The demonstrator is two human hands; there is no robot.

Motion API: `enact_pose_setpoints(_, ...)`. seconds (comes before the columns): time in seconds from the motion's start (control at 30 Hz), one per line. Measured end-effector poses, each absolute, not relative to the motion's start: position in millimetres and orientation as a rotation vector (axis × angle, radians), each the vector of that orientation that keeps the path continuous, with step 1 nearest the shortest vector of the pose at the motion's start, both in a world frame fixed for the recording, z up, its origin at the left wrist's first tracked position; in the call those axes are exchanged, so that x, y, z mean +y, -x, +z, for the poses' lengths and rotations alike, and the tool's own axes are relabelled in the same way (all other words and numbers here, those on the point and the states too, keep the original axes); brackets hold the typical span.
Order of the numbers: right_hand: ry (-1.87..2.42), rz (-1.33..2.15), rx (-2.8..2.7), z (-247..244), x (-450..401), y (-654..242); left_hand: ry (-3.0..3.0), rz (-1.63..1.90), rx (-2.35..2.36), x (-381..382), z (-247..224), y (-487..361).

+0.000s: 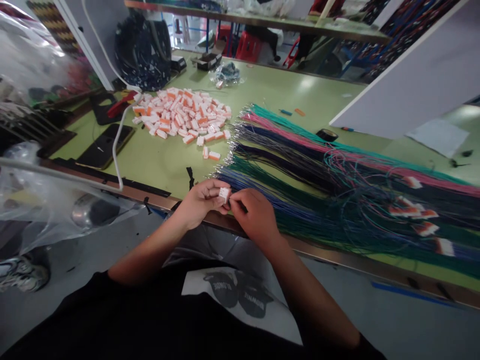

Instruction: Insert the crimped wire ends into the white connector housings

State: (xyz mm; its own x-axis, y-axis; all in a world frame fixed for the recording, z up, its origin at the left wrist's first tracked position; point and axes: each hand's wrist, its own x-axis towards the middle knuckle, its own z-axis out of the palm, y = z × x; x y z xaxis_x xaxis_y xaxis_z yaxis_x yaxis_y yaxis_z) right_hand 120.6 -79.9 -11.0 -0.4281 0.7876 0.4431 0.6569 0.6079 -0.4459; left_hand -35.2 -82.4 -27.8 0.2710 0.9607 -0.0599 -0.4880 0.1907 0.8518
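Near the front edge of the green table point(161, 162), my left hand point(200, 202) holds a small white and orange connector point(224, 194) between thumb and fingers. My right hand point(255, 212) is pinched at the connector's right side; what its fingertips hold is too small to make out. Beyond my hands lies a pile of white and orange connectors point(180, 112), with a few loose ones nearer. Bundles of teal, pink, dark, green and blue wires point(300, 165) stretch to the right, their tips near my hands. Several connectors point(412, 210) rest on the wires.
A phone point(107, 146), red-handled pliers point(122, 104) and a white cable point(118, 145) are on the left. A black tape roll point(327, 134) lies behind the wires. A white panel point(405, 75) stands at the right, and a plastic bag point(93, 205) hangs at the left edge.
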Motion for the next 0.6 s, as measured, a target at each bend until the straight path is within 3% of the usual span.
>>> enact_pose_setpoints(0.17,1.265,0.604,-2.122,-1,-80,-127,-0.839,1.15,0.714,-84,-28,34)
enact_pose_setpoints(0.6,1.254,0.533,-2.131,0,-82,-123,-0.874,1.154,0.698,-84,-32,35)
